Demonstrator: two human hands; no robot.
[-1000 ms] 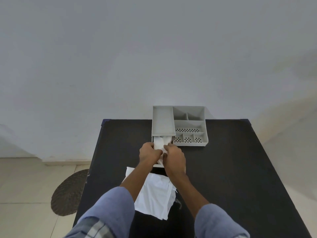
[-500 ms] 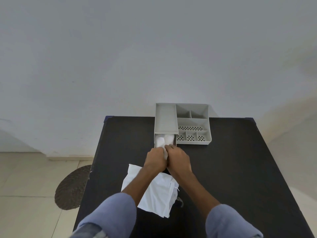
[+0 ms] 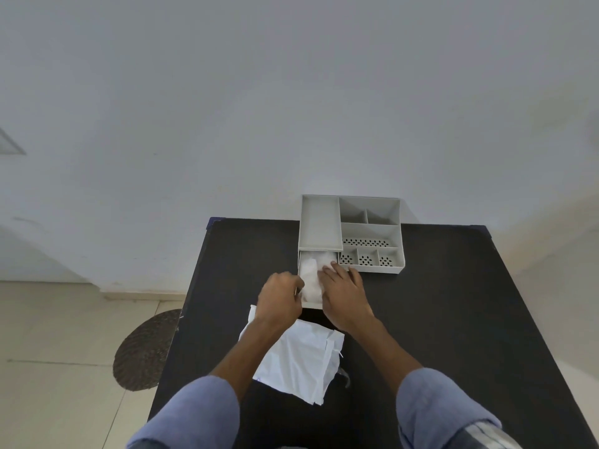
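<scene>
A grey desk organiser (image 3: 369, 218) stands at the far edge of the black table (image 3: 453, 319). Its drawer (image 3: 311, 304) is pulled out toward me and holds rolled white cloth (image 3: 310, 277). My right hand (image 3: 345, 298) lies with straight fingers flat on the cloth, pressing it into the drawer. My left hand (image 3: 280, 301) is at the drawer's left side with its fingers curled against the drawer's edge; what they hold is hidden. A stack of folded white cloths (image 3: 299, 361) lies on the table under my forearms.
The organiser's right half has several empty open compartments (image 3: 369, 234), some with perforated floors. A white wall rises right behind the table. A round woven mat (image 3: 142, 350) lies on the tiled floor to the left. Bare black tabletop lies to the right.
Both hands held the rolled cloth together over the drawer before. Now the cloth lies in the drawer, the right hand has flattened on it and the left has shifted to the drawer's left side.
</scene>
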